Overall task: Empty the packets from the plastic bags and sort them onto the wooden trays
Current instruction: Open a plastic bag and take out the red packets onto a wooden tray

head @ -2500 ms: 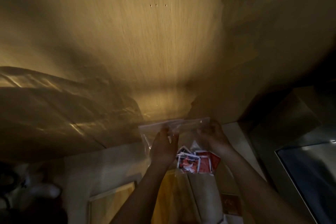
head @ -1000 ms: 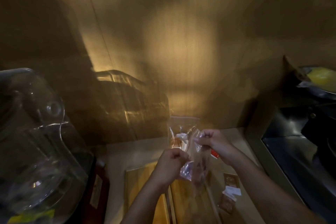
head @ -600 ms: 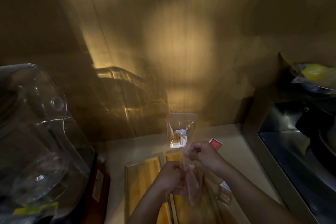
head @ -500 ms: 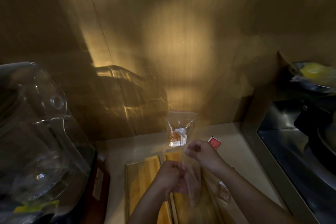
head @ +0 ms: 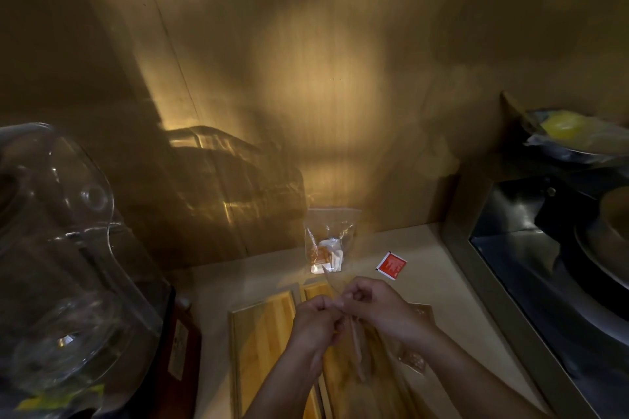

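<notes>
Head view — both hands point(head: 343, 316), now lower, pinch the clear bag point(head: 355, 347) over trays point(head: 262, 333).

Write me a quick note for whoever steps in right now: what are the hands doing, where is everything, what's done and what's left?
Left hand and right hand: both pinching a clear plastic bag over the wooden trays.
Second bag, with packets inside, stands against the wall.
One red packet lies loose on the counter, off the trays.
Done: little; visible tray surface looks bare.
Left: empty both bags, sort the packets.
</notes>
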Demonstrator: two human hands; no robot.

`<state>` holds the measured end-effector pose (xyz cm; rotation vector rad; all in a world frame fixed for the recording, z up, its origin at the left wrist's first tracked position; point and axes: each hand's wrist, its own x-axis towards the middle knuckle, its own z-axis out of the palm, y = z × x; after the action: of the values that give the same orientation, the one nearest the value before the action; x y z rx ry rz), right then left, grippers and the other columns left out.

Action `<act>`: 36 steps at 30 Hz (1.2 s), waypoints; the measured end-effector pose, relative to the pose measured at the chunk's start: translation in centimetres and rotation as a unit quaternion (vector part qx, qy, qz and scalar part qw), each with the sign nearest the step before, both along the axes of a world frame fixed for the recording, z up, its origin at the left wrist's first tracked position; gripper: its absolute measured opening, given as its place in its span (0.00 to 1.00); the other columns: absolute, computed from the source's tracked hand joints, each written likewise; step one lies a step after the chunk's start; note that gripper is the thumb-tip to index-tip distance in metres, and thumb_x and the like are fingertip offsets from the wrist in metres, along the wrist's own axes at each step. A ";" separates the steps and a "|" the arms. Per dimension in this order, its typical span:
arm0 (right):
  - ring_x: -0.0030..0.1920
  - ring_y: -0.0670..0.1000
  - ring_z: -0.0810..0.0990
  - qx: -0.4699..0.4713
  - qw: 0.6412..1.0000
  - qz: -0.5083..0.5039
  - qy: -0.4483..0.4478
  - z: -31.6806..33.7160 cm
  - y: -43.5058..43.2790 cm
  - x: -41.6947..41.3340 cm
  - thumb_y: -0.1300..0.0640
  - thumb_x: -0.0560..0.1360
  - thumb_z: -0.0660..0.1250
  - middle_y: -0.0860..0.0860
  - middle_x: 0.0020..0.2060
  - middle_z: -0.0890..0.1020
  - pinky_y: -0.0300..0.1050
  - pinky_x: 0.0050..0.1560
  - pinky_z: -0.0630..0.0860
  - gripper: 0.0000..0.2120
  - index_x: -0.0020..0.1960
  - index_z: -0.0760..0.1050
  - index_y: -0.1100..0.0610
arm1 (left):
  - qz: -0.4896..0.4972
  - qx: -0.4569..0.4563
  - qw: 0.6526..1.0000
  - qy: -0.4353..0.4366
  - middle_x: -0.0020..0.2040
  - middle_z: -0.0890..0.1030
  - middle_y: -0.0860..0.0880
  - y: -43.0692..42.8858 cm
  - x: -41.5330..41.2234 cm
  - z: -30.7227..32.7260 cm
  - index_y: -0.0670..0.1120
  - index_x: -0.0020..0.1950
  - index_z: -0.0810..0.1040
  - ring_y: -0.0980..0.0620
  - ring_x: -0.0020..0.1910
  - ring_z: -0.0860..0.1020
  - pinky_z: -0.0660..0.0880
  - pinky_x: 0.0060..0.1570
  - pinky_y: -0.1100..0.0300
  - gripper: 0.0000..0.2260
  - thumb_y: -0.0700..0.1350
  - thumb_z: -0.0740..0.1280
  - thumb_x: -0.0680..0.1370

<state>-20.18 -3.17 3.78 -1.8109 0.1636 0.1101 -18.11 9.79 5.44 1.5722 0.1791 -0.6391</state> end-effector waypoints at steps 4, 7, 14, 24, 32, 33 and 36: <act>0.41 0.46 0.80 0.003 0.998 0.063 0.022 0.2 -0.3 -1.0 0.53 0.66 0.73 0.47 0.37 0.81 0.41 0.45 0.75 0.09 0.44 0.76 0.53 | -0.005 -0.045 0.998 0.033 0.23 0.73 0.51 -0.1 -0.2 -0.3 0.48 0.26 0.68 0.57 0.23 0.69 0.66 0.26 0.64 0.18 0.47 0.69 0.74; 0.41 0.47 0.78 -0.032 0.998 0.058 0.023 0.1 -0.4 -1.0 0.57 0.67 0.71 0.52 0.39 0.79 0.46 0.45 0.75 0.09 0.45 0.76 0.57 | -0.016 -0.053 0.998 0.014 0.21 0.71 0.51 -0.2 -0.2 -0.5 0.47 0.25 0.68 0.58 0.20 0.68 0.64 0.25 0.64 0.19 0.47 0.69 0.74; 0.34 0.44 0.78 -0.039 0.998 0.037 0.036 0.6 -0.4 -1.0 0.62 0.70 0.65 0.49 0.33 0.79 0.38 0.37 0.73 0.06 0.39 0.76 0.52 | -0.033 -0.061 0.995 -0.069 0.20 0.70 0.51 -0.1 0.1 -1.1 0.45 0.24 0.68 0.58 0.21 0.67 0.65 0.23 0.68 0.19 0.41 0.68 0.75; 0.23 0.46 0.77 -0.069 0.975 0.150 0.150 1.3 -0.2 -1.2 0.65 0.72 0.61 0.48 0.20 0.78 0.37 0.27 0.76 0.11 0.31 0.74 0.58 | 0.010 -0.023 0.991 -0.129 0.24 0.69 0.48 0.3 0.5 -2.0 0.44 0.27 0.68 0.56 0.24 0.66 0.66 0.28 0.63 0.17 0.41 0.69 0.74; 0.24 0.50 0.77 -0.027 0.986 0.119 0.117 0.5 -0.6 -1.2 0.66 0.73 0.62 0.50 0.23 0.78 0.40 0.27 0.76 0.14 0.32 0.77 0.54 | -0.161 0.062 0.983 -0.060 0.23 0.76 0.54 1.3 -0.7 -0.8 0.48 0.31 0.75 0.60 0.23 0.73 0.69 0.27 0.66 0.16 0.47 0.63 0.78; 0.24 0.49 0.78 -0.023 0.986 0.118 0.114 0.4 -0.7 -1.2 0.65 0.73 0.63 0.49 0.22 0.79 0.40 0.27 0.76 0.14 0.32 0.77 0.53 | -0.163 0.059 0.983 -0.055 0.24 0.76 0.54 1.4 -0.8 -0.8 0.48 0.32 0.75 0.59 0.24 0.73 0.69 0.27 0.66 0.15 0.46 0.61 0.79; 0.24 0.47 0.78 -0.023 0.986 0.118 0.112 0.4 -0.8 -1.2 0.65 0.73 0.63 0.49 0.22 0.79 0.39 0.27 0.76 0.11 0.34 0.77 0.56 | -0.161 0.046 0.984 -0.062 0.27 0.78 0.52 1.7 -0.9 -0.8 0.46 0.33 0.77 0.59 0.25 0.73 0.69 0.27 0.66 0.16 0.45 0.60 0.80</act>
<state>-21.42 -3.98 4.13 -1.8567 0.1116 0.4824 -19.05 11.47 4.65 1.7421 -0.1447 -0.7888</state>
